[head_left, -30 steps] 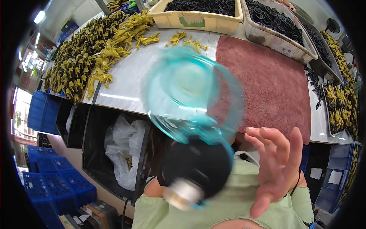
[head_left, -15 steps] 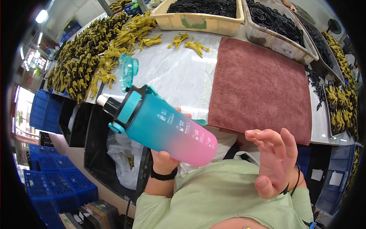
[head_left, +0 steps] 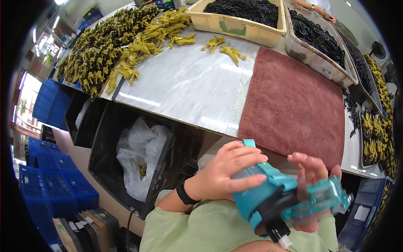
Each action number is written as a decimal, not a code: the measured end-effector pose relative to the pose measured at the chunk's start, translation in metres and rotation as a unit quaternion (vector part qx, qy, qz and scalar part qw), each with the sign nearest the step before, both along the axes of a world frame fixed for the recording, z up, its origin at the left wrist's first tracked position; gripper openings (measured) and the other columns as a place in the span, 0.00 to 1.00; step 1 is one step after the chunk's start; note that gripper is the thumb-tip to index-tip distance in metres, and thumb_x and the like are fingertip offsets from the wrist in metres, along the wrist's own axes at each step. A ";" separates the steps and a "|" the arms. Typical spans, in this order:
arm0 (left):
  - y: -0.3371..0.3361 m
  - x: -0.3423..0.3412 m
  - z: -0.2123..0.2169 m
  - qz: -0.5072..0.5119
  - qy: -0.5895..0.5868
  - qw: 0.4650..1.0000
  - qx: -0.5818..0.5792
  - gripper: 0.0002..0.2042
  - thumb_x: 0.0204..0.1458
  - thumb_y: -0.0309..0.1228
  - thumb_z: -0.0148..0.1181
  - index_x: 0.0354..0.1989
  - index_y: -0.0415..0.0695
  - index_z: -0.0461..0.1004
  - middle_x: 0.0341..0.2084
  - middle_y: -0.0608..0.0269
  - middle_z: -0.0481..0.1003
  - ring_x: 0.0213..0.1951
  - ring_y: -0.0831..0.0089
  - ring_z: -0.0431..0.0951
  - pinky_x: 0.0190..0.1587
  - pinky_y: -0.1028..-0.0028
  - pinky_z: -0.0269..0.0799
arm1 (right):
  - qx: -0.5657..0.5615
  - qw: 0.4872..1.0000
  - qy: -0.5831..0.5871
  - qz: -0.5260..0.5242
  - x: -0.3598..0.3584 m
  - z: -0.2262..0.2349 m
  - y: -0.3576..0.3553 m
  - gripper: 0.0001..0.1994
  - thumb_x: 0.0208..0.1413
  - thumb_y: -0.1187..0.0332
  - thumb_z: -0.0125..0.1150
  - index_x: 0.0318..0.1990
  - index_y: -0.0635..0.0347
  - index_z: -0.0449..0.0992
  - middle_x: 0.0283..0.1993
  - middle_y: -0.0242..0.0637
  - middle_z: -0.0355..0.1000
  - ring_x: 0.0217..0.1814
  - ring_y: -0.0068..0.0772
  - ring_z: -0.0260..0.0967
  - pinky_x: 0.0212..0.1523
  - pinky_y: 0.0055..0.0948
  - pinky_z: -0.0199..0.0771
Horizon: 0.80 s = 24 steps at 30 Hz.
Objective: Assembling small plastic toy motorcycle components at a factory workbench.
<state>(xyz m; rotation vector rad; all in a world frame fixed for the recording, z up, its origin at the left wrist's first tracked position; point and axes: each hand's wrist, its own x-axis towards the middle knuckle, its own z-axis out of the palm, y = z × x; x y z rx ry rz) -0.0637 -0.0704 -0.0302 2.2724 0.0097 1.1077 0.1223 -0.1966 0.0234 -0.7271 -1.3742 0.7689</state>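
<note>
A teal water bottle (head_left: 246,195) lies tilted close to my body, its mouth pointing down and to the right. Wrapped round its body is my left hand (head_left: 230,171), with a black band on the wrist. The clear teal flip lid (head_left: 319,201) hangs open beside the white-tipped spout (head_left: 284,240). My right hand (head_left: 312,174) is behind the lid, fingers apart and partly smeared by motion; whether it touches the lid I cannot tell. The bottle's lower end is hidden behind my left hand.
A reddish-brown cloth (head_left: 294,105) covers part of the table (head_left: 184,88). Yellow-and-black pieces (head_left: 113,46) are heaped at the left. Cream tubs (head_left: 235,27) of black parts stand at the back. Below the table are a black bin (head_left: 105,159) with a plastic bag and blue crates (head_left: 58,185).
The bottle has swung from the left over the table edge to the right, near my body, and its mouth now points right and down. The view has shifted slightly.
</note>
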 end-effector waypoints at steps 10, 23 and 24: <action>0.023 -0.019 0.064 0.011 0.068 0.994 0.086 0.18 0.48 0.29 0.62 0.47 0.62 0.69 0.50 0.50 0.73 0.48 0.51 0.75 0.55 0.53 0.63 | -0.088 0.980 0.176 0.014 -0.039 0.021 -0.016 0.31 0.69 0.59 0.15 0.56 0.76 0.65 0.58 0.64 0.64 0.68 0.59 0.54 0.68 0.55 0.46; 0.029 -0.017 0.077 -0.070 0.054 0.995 0.051 0.16 0.48 0.30 0.62 0.46 0.61 0.72 0.50 0.48 0.74 0.48 0.50 0.75 0.54 0.52 0.63 | -0.081 0.985 0.148 0.013 -0.043 0.035 -0.028 0.25 0.70 0.56 0.28 0.68 0.60 0.45 0.65 0.67 0.52 0.67 0.58 0.56 0.70 0.56 0.49; 0.030 -0.016 0.076 -0.080 0.052 0.995 0.039 0.16 0.48 0.29 0.62 0.46 0.61 0.72 0.50 0.48 0.74 0.48 0.49 0.75 0.54 0.51 0.63 | -0.108 0.981 0.159 0.013 -0.039 0.033 -0.031 0.25 0.70 0.58 0.30 0.68 0.59 0.43 0.65 0.67 0.52 0.67 0.60 0.56 0.70 0.56 0.50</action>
